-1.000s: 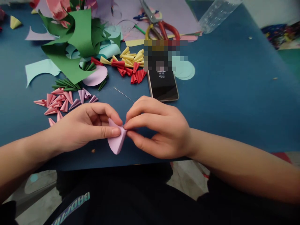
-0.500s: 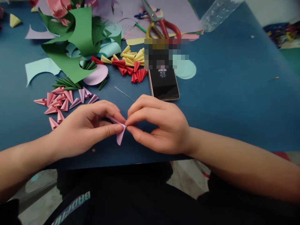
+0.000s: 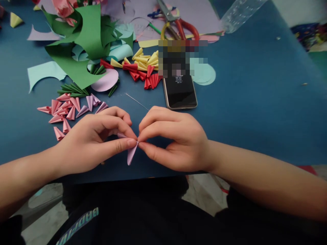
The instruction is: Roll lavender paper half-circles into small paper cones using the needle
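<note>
Lilac paper piece [image 3: 131, 154], 1 item, folded narrow, held above the near edge of the blue table [image 3: 255, 112]. Left hand [image 3: 94, 143]: thumb and forefinger pinching its upper end from the left. Right hand [image 3: 176, 137]: thumb and forefinger pinching the same end from the right, fingertips nearly touching, a grip that looks meant to press the fold tight at one corner. Long axis runs near-vertical in the picture; the free rounded end points down toward the person, the pinched tip up and far. Far left: pink cones [image 3: 62, 110] and lilac cones [image 3: 93, 103] (finished, by appearance). Far centre: phone [image 3: 181, 92], red cones [image 3: 143, 76], yellow cones [image 3: 143, 59], green paper [image 3: 81, 44], scissors [image 3: 178, 23].
</note>
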A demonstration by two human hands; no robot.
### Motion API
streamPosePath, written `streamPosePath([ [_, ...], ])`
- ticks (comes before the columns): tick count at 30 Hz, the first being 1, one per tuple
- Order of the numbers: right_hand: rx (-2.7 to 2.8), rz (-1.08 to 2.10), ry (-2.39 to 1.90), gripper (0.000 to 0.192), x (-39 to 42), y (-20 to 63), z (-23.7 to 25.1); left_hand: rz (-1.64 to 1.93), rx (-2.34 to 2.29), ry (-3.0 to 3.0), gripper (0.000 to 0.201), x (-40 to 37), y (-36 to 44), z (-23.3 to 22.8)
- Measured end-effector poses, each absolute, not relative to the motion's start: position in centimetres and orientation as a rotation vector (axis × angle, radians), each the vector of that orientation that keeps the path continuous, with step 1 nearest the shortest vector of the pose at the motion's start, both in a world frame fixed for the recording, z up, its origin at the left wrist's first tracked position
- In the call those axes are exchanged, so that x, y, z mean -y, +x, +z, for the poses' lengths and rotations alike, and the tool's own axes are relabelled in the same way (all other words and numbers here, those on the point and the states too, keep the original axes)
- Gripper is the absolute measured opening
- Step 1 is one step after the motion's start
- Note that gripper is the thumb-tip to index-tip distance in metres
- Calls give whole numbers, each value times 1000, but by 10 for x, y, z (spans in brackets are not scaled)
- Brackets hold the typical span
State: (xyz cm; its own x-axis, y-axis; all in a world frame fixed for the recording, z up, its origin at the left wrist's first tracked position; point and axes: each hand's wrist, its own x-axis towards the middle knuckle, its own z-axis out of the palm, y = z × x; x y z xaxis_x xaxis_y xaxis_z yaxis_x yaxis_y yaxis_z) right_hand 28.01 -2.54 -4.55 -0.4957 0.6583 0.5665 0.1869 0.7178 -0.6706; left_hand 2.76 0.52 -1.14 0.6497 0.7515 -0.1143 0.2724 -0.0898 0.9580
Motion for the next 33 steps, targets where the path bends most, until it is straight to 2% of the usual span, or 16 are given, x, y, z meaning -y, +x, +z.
streamPosePath([
  [6, 1968, 843, -769, 10, 29, 277, -42, 515, -869, 1758, 14, -3, 27, -11],
  [12, 1995, 890, -743, 14, 26, 278, -47, 561, -865, 1584, 23, -5, 30, -12],
  [18, 2043, 1114, -807, 19, 20, 281, -42, 492, -749, 1617, 11, -9, 25, -16],
  [22, 1879, 1406, -875, 18, 21, 279, -40, 467, -638, 1784, 9, -13, 25, -11],
  [24, 1740, 1521, -886, 23, 22, 278, -42, 456, -663, 1779, 5, -15, 25, -8],
  [33, 1438, 1385, -882, 49, 20, 276, -54, 597, -925, 1560, 12, -13, 25, -12],
])
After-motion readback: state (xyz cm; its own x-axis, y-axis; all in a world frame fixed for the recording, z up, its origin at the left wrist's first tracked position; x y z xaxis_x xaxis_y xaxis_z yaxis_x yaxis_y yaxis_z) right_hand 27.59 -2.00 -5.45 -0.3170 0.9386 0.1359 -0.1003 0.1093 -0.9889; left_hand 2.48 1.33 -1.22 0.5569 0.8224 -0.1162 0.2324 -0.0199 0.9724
